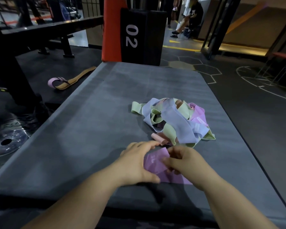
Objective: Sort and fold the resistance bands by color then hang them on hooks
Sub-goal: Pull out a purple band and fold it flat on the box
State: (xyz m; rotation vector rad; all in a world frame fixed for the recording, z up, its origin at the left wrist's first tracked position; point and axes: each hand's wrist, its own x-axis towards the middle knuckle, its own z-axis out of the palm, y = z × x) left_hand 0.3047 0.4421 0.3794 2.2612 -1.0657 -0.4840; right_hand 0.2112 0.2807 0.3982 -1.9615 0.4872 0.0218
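Note:
A tangled pile of resistance bands (pixel 170 119) in lilac, pale green and pink lies on the grey mat (pixel 97 116). A flat pink-purple band (pixel 155 164) lies in front of the pile, near me. My left hand (pixel 137 161) rests on that band's left side with fingers spread and fairly straight. My right hand (pixel 183 162) has its fingers curled and pinches the band's right part. A small salmon-pink band (pixel 158 138) sits just beyond my left fingertips. No hooks are in view.
A purple band and a tan strap (pixel 68 80) lie on the dark floor left of the mat. A black and orange pad marked 02 (pixel 139 35) stands behind the mat. Weight plates (pixel 7 139) lie at the left. A person sits far back at the right.

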